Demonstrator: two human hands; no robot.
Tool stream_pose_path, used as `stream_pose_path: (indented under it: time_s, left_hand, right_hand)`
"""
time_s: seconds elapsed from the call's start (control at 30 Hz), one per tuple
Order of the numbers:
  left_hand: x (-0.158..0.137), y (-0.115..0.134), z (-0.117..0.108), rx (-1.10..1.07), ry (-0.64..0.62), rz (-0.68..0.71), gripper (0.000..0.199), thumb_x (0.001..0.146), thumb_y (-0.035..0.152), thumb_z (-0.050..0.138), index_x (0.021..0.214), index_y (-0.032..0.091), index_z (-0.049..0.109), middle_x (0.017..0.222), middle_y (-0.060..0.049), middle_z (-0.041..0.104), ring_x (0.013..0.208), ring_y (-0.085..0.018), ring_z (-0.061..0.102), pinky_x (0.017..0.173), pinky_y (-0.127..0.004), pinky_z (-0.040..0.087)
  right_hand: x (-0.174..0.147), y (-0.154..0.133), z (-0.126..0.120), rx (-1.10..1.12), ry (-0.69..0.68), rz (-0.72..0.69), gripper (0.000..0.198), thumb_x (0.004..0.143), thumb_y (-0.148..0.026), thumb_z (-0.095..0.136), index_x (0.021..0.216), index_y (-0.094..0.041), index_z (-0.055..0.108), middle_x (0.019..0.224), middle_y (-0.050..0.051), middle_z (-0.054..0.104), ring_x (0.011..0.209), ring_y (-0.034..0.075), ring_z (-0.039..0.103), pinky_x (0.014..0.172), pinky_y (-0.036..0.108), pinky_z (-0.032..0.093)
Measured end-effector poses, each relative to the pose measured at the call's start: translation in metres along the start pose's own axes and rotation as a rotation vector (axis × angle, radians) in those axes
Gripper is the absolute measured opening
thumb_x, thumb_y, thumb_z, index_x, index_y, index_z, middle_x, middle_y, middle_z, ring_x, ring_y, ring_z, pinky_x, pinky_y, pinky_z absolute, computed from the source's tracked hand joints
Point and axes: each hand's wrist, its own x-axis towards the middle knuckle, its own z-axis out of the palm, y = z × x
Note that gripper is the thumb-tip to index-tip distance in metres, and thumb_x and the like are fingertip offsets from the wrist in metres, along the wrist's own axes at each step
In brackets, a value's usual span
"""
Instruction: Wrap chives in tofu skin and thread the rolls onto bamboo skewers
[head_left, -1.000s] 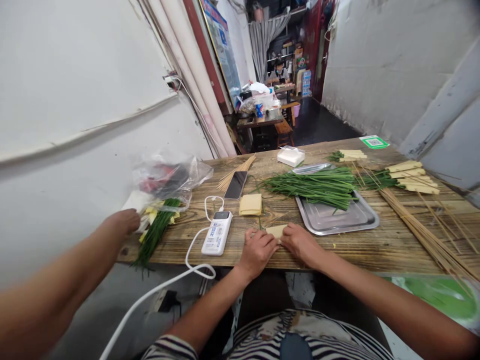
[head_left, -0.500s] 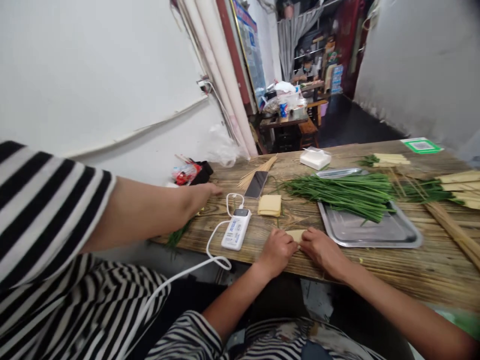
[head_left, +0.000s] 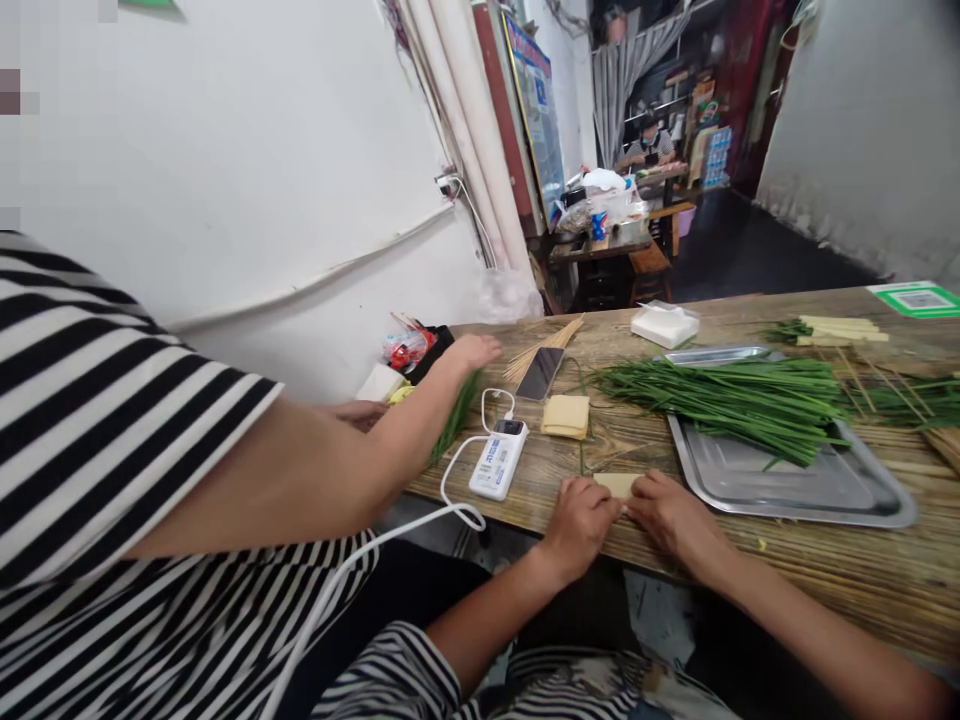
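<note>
At the table's near edge, my left hand [head_left: 583, 522] and my right hand [head_left: 671, 512] pinch the near edge of a pale yellow tofu sheet [head_left: 618, 484], which lies flat between them. Both hands have their fingers closed, and the fingertips almost meet. Whether anything is rolled inside the sheet is hidden by my fingers. Just beyond is a small stack of square tofu sheets [head_left: 565, 415]. To the right, a heap of long green chives [head_left: 739, 400] lies across a metal tray [head_left: 802, 495].
A white power bank [head_left: 499, 462] with a cable and a phone [head_left: 540, 373] lie left of the stack, near thin skewers [head_left: 559, 340]. A co-worker's arm [head_left: 390, 440] reaches over the table's left end. A tissue pack [head_left: 664, 324] and finished-looking rolls [head_left: 840, 330] sit farther back.
My view has turned slightly left, so the table appears shifted right. The co-worker's arm has reached farther over the table, and a second hand now shows. My hands keep pinching the sheet.
</note>
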Motion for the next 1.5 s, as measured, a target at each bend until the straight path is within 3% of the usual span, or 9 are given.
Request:
stream_pose_path:
  time_s: [0.2, 0.57, 0.83, 1.1, 1.37, 1.5]
  left_hand:
    - [-0.003, -0.010, 0.010, -0.083, 0.092, 0.051, 0.024, 0.095, 0.028, 0.045, 0.096, 0.019, 0.067, 0.073, -0.003, 0.062, 0.079, -0.014, 0.052, 0.075, -0.029, 0.038]
    - [0.001, -0.013, -0.002, -0.162, 0.100, 0.105, 0.025, 0.096, 0.027, 0.044, 0.091, 0.018, 0.067, 0.081, -0.003, 0.067, 0.080, -0.015, 0.054, 0.074, -0.030, 0.038]
    - [0.006, -0.014, -0.004, -0.191, 0.061, 0.137, 0.025, 0.095, 0.024, 0.044, 0.089, 0.016, 0.067, 0.075, -0.004, 0.064, 0.077, -0.015, 0.054, 0.071, -0.028, 0.040]
    - [0.007, -0.017, -0.002, -0.308, 0.078, 0.104, 0.022, 0.093, 0.023, 0.049, 0.088, 0.019, 0.069, 0.077, -0.004, 0.065, 0.075, -0.014, 0.055, 0.070, -0.028, 0.042]
    - [0.009, -0.019, -0.002, -0.314, 0.061, 0.115, 0.023, 0.093, 0.024, 0.049, 0.089, 0.019, 0.071, 0.077, -0.004, 0.066, 0.074, -0.014, 0.055, 0.070, -0.029, 0.042]
    - [0.010, -0.019, -0.003, -0.303, 0.047, 0.111, 0.025, 0.093, 0.026, 0.047, 0.088, 0.020, 0.071, 0.075, -0.004, 0.065, 0.072, -0.014, 0.054, 0.069, -0.028, 0.042]
  right_hand:
    - [0.003, 0.005, -0.008, 0.057, -0.069, -0.074, 0.043, 0.096, -0.027, 0.032, 0.068, -0.020, 0.063, 0.072, 0.005, 0.056, 0.070, 0.016, 0.046, 0.062, 0.030, 0.033]
    - [0.004, 0.003, -0.015, 0.096, -0.100, -0.067, 0.038, 0.095, -0.028, 0.042, 0.067, -0.017, 0.066, 0.071, 0.004, 0.055, 0.071, 0.015, 0.044, 0.065, 0.029, 0.032]
    - [-0.003, -0.011, -0.020, -0.131, -0.052, -0.042, 0.027, 0.094, -0.028, 0.047, 0.074, -0.018, 0.063, 0.078, 0.003, 0.055, 0.078, 0.017, 0.040, 0.068, 0.031, 0.026]
    - [-0.002, -0.007, -0.015, -0.115, -0.110, -0.079, 0.029, 0.095, -0.023, 0.044, 0.072, -0.018, 0.059, 0.074, 0.002, 0.052, 0.074, 0.016, 0.039, 0.066, 0.030, 0.025]
    - [-0.010, -0.017, -0.017, -0.237, -0.043, -0.136, 0.018, 0.094, -0.017, 0.045, 0.090, -0.014, 0.062, 0.081, 0.006, 0.055, 0.078, 0.019, 0.039, 0.072, 0.032, 0.028]
    - [-0.007, -0.017, -0.018, -0.298, -0.097, -0.199, 0.017, 0.092, -0.016, 0.046, 0.089, -0.013, 0.063, 0.080, 0.007, 0.054, 0.079, 0.020, 0.040, 0.069, 0.034, 0.028]
